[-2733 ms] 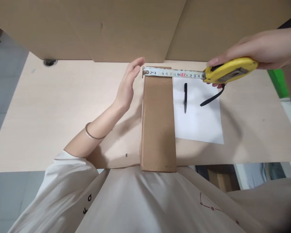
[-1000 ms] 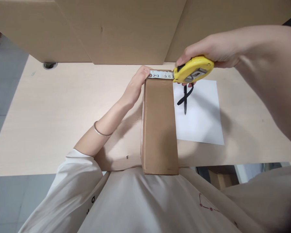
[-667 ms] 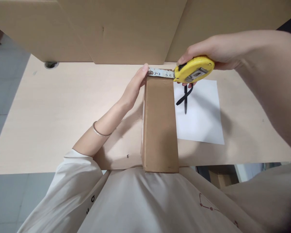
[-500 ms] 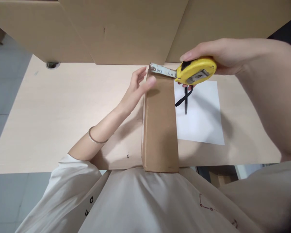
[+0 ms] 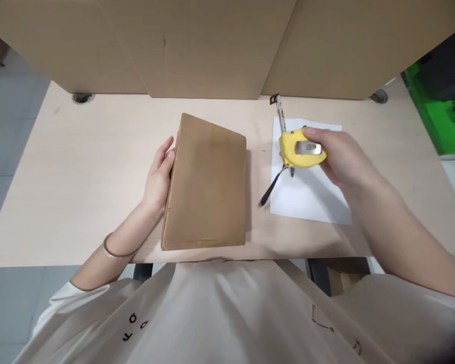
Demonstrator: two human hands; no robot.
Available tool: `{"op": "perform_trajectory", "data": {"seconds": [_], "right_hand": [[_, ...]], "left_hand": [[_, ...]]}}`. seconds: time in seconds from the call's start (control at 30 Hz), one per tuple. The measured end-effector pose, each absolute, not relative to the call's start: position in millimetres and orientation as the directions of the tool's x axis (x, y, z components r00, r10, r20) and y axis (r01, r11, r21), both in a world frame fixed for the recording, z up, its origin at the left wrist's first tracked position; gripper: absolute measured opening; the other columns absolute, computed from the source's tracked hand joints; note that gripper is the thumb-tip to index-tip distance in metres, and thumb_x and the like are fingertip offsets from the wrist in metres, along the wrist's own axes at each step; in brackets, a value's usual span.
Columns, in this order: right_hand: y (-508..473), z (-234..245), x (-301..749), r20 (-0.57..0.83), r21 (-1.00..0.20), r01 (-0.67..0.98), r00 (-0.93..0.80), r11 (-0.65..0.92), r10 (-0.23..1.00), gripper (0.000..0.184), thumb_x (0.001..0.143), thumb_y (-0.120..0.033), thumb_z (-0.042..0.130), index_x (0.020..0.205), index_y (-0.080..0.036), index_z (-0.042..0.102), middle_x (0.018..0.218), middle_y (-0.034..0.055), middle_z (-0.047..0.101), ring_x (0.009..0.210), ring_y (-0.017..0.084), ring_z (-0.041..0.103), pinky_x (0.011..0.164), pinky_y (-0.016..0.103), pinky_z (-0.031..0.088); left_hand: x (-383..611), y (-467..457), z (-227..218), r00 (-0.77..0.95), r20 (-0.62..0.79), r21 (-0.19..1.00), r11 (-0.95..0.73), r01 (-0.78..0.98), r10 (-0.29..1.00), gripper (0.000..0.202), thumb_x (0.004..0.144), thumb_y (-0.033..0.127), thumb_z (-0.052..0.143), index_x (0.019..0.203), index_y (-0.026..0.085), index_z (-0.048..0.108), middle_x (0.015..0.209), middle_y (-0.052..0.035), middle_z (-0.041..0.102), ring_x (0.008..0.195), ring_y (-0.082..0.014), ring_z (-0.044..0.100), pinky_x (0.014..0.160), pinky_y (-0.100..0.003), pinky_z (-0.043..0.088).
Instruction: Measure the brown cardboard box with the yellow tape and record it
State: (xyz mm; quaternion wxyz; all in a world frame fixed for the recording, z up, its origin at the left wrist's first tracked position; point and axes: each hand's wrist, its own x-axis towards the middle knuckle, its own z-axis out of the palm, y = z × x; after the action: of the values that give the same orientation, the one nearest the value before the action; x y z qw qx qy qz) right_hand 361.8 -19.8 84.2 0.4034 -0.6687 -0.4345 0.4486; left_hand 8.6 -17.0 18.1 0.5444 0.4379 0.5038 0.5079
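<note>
A flat brown cardboard box [image 5: 208, 184] lies with its broad face up on the pale wooden table [image 5: 79, 172]. My left hand [image 5: 159, 174] rests against the box's left edge, fingers stretched along it. My right hand [image 5: 339, 156] is closed around a yellow tape measure [image 5: 299, 149] over a white sheet of paper [image 5: 311, 197]. A short length of tape sticks out toward the back, and the black wrist strap hangs off to the left. The pen seen earlier is mostly hidden under the tape measure.
Large cardboard panels [image 5: 212, 45] stand along the back of the table. Cable holes sit at the back left [image 5: 82, 97] and back right [image 5: 379, 96]. A green object [image 5: 436, 116] stands off the right side. Grey floor shows to the left.
The box has been laid down from its narrow edge onto its broad face and shifted left. The tape has retracted to a short stub, and my right hand has lowered the tape measure over the paper.
</note>
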Motion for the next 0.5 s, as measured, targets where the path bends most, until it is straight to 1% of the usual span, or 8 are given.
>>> {"op": "perform_trajectory", "data": {"seconds": [0.07, 0.13, 0.17, 0.23, 0.3, 0.33, 0.4, 0.5], "right_hand": [[-30, 73, 347, -0.221, -0.944, 0.205, 0.190, -0.259, 0.957, 0.029, 0.089, -0.049, 0.071, 0.090, -0.020, 0.072, 0.098, 0.0062, 0.072, 0.092, 0.021, 0.068, 0.085, 0.033, 0.057], [-40, 65, 330, -0.217, -0.950, 0.193, 0.160, -0.246, 0.963, 0.035, 0.086, -0.055, 0.069, 0.090, -0.020, 0.072, 0.094, 0.0052, 0.070, 0.088, 0.020, 0.067, 0.081, 0.032, 0.056], [-44, 62, 322, -0.219, -0.950, 0.191, 0.149, -0.245, 0.964, 0.037, 0.085, -0.057, 0.069, 0.090, -0.020, 0.071, 0.093, 0.0053, 0.069, 0.088, 0.021, 0.066, 0.080, 0.032, 0.055], [-52, 57, 307, -0.213, -0.948, 0.211, 0.129, -0.237, 0.969, 0.040, 0.082, -0.059, 0.070, 0.094, -0.021, 0.071, 0.092, 0.0057, 0.068, 0.089, 0.022, 0.066, 0.079, 0.033, 0.055], [-59, 55, 296, -0.168, -0.947, 0.257, 0.121, -0.195, 0.978, 0.045, 0.081, -0.061, 0.072, 0.106, -0.024, 0.070, 0.090, 0.0050, 0.066, 0.087, 0.022, 0.065, 0.078, 0.034, 0.055], [-61, 53, 293, -0.140, -0.944, 0.285, 0.116, -0.168, 0.983, 0.047, 0.082, -0.062, 0.072, 0.110, -0.025, 0.069, 0.090, 0.0047, 0.065, 0.086, 0.022, 0.064, 0.078, 0.035, 0.055], [-64, 50, 289, -0.074, -0.930, 0.354, 0.097, -0.104, 0.992, 0.042, 0.089, -0.062, 0.066, 0.111, -0.026, 0.066, 0.094, 0.0054, 0.066, 0.087, 0.022, 0.063, 0.081, 0.036, 0.055], [-63, 42, 288, 0.088, -0.859, 0.510, 0.077, 0.036, 0.993, 0.033, 0.098, -0.055, 0.055, 0.098, -0.024, 0.064, 0.103, 0.0082, 0.065, 0.102, 0.024, 0.061, 0.096, 0.042, 0.052]], "left_hand": [[21, -23, 11, -0.023, -0.081, 0.985, 0.076, -0.152, 0.996, 0.039, 0.098, 0.057, 0.062, 0.131, 0.037, 0.070, 0.146, 0.0033, 0.071, 0.148, -0.0319, 0.056, 0.124, -0.052, 0.048], [35, -27, 6, 0.032, -0.056, 0.974, 0.062, -0.216, 0.998, 0.046, 0.099, 0.062, 0.056, 0.132, 0.033, 0.070, 0.153, -0.0013, 0.066, 0.152, -0.0326, 0.053, 0.126, -0.051, 0.046], [41, -29, 4, 0.071, -0.057, 0.968, 0.073, -0.240, 0.996, 0.048, 0.098, 0.063, 0.057, 0.133, 0.032, 0.069, 0.154, -0.0026, 0.065, 0.153, -0.0331, 0.052, 0.126, -0.051, 0.046], [49, -30, -2, 0.139, -0.074, 0.963, 0.107, -0.248, 0.988, 0.050, 0.093, 0.060, 0.065, 0.136, 0.034, 0.066, 0.157, -0.0027, 0.062, 0.156, -0.0333, 0.048, 0.127, -0.050, 0.045], [52, -29, -7, 0.175, -0.088, 0.964, 0.128, -0.235, 0.981, 0.054, 0.088, 0.053, 0.072, 0.139, 0.037, 0.063, 0.162, -0.0009, 0.057, 0.159, -0.0335, 0.044, 0.129, -0.050, 0.043], [52, -28, -9, 0.184, -0.091, 0.964, 0.133, -0.230, 0.979, 0.056, 0.087, 0.050, 0.072, 0.141, 0.038, 0.062, 0.164, -0.0001, 0.054, 0.160, -0.0339, 0.042, 0.129, -0.050, 0.042], [52, -27, -12, 0.194, -0.095, 0.963, 0.139, -0.229, 0.976, 0.059, 0.085, 0.043, 0.071, 0.144, 0.037, 0.060, 0.169, 0.0010, 0.049, 0.160, -0.0350, 0.041, 0.130, -0.051, 0.040], [53, -29, -13, 0.189, -0.100, 0.961, 0.144, -0.236, 0.977, 0.064, 0.084, 0.039, 0.068, 0.147, 0.037, 0.057, 0.172, 0.0018, 0.045, 0.161, -0.0347, 0.039, 0.131, -0.050, 0.039]]}}
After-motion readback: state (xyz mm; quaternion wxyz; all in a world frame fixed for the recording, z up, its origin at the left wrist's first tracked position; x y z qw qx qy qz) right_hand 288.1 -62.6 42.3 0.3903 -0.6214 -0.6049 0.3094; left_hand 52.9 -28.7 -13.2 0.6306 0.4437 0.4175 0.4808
